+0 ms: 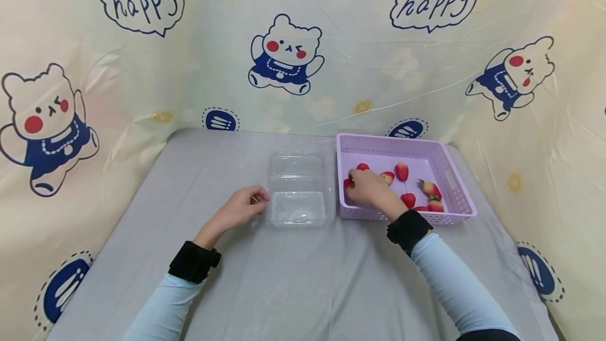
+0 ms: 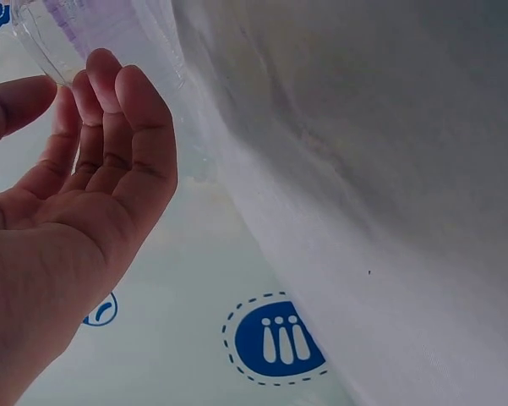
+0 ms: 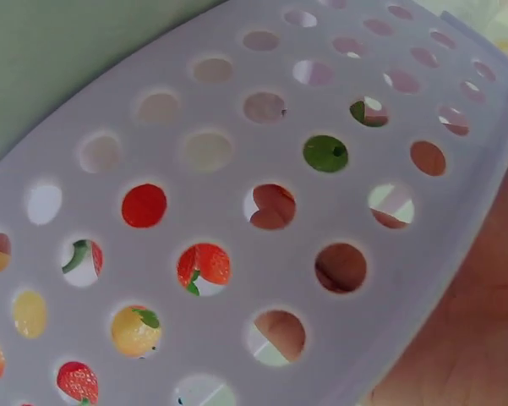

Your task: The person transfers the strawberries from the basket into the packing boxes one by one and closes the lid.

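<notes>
One lilac perforated basket holding about seven red strawberries that can be seen, some likely hidden under a hand, one clear plastic clamshell box lying open, and two hands, the left hand and the right hand.

A clear box lies on the table. Just right of the box stands a basket with strawberries in it. The left hand rests just left of the box; the right hand is inside the basket, right of the box.
</notes>
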`<state>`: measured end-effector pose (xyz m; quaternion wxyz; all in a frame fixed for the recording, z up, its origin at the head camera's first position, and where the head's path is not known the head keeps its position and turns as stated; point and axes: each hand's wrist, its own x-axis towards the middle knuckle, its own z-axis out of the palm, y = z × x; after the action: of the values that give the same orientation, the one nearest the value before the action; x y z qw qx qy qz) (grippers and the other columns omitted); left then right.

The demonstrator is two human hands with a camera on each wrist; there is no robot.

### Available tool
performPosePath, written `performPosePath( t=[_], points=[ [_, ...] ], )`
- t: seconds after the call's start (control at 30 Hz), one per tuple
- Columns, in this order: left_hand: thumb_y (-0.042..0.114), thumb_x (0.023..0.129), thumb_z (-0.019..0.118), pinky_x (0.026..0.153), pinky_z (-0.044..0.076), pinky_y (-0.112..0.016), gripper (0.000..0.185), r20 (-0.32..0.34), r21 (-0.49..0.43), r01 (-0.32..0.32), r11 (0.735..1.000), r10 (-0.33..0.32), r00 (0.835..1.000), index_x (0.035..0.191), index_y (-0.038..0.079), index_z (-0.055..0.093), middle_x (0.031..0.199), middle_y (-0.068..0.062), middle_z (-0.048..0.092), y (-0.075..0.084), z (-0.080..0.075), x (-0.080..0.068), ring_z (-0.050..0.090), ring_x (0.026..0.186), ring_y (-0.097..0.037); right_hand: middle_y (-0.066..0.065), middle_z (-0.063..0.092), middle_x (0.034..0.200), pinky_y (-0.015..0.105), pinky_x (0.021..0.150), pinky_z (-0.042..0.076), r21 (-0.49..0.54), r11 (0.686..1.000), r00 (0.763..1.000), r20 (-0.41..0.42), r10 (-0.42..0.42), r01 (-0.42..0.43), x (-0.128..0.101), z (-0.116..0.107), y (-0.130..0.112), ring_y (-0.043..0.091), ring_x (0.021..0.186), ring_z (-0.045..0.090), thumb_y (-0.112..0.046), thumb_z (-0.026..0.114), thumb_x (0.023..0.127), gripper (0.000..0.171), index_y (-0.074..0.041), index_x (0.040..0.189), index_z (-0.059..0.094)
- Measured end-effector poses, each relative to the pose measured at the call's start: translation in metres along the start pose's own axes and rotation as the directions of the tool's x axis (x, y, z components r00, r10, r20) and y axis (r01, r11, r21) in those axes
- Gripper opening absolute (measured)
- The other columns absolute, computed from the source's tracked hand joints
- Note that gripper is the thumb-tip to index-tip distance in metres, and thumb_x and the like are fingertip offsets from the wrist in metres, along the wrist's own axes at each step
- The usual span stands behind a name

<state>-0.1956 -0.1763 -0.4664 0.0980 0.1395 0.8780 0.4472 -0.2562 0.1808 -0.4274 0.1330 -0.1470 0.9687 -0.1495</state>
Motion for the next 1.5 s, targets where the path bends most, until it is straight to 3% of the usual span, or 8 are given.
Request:
performPosePath(
  t=[0.5, 0.8, 1.07, 1.5],
  points=[
    [0.001, 0.099, 0.056, 0.071, 0.052, -0.036, 0.020, -0.029, -0.002, 0.022, 1.000, -0.022, 0.999, 0.114, -0.004, 0.068, 0.098, -0.011, 0.066, 0.000, 0.001, 0.001, 0.061, 0.083, -0.024, 0.016, 0.069, 0.112, 0.056, 0.090, 0.052, -0.028, 1.000, 0.998, -0.063, 0.001, -0.003, -0.005, -0.008, -0.003, 0.034, 0.098, 0.064, -0.028, 0.070, 0.096, 0.047, -0.003, 0.135, 0.064],
    [0.002, 0.100, 0.057, 0.073, 0.053, -0.036, 0.020, -0.042, -0.007, 0.045, 0.999, -0.045, 0.998, 0.116, -0.004, 0.068, 0.102, -0.013, 0.067, -0.001, 0.003, -0.001, 0.061, 0.085, -0.023, 0.013, 0.069, 0.109, 0.045, 0.088, 0.056, 0.020, 1.000, 0.997, -0.081, 0.002, 0.000, -0.013, -0.013, -0.003, 0.030, 0.093, 0.066, -0.027, 0.071, 0.096, 0.050, -0.002, 0.139, 0.062],
    [0.002, 0.099, 0.058, 0.074, 0.053, -0.037, 0.020, -0.050, -0.032, 0.031, 0.999, -0.033, 0.998, 0.116, -0.005, 0.068, 0.102, -0.014, 0.068, -0.003, 0.003, 0.000, 0.061, 0.086, -0.024, 0.011, 0.067, 0.098, 0.039, 0.079, 0.055, 0.015, 1.000, 0.992, -0.124, -0.012, 0.014, -0.012, -0.020, -0.007, 0.027, 0.083, 0.064, -0.025, 0.069, 0.097, 0.042, -0.002, 0.132, 0.062],
    [0.000, 0.098, 0.056, 0.072, 0.053, -0.036, 0.022, -0.081, -0.045, 0.027, 0.999, -0.031, 0.996, 0.116, -0.006, 0.067, 0.099, -0.015, 0.067, -0.004, 0.006, 0.002, 0.063, 0.081, -0.022, 0.010, 0.065, 0.092, 0.039, 0.072, 0.052, -0.009, 0.996, 0.973, -0.213, -0.086, 0.086, -0.015, -0.021, -0.030, 0.027, 0.079, 0.062, -0.026, 0.069, 0.097, 0.034, -0.005, 0.123, 0.064]
  ],
)
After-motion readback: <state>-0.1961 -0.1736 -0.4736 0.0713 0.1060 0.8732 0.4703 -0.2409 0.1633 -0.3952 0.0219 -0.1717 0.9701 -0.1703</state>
